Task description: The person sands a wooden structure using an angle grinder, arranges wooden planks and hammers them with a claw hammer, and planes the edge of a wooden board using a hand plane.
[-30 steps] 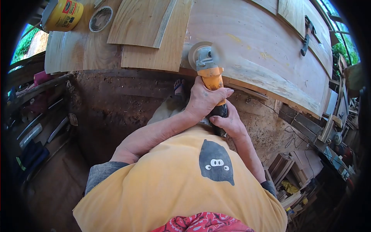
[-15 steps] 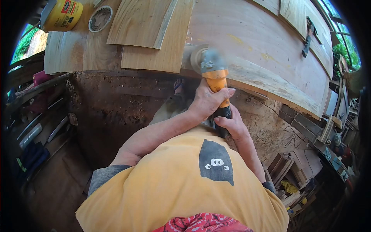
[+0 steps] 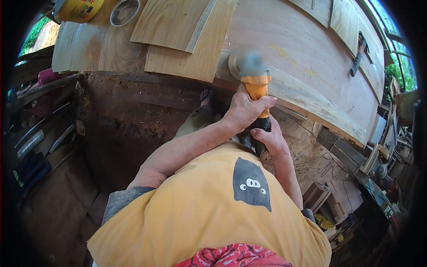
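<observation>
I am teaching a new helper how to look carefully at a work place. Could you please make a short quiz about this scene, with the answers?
1. Choose one. Which tool lies at the right side of the wooden table?
a) a saw
b) a hammer
c) a paint brush

2. True or false? The left hand holds the grinder nearer to its disc than the right hand does.

3. Fill in one word. The bucket at the top left of the picture is mostly ____ in colour.

Key: 1 b; 2 true; 3 yellow.
</observation>
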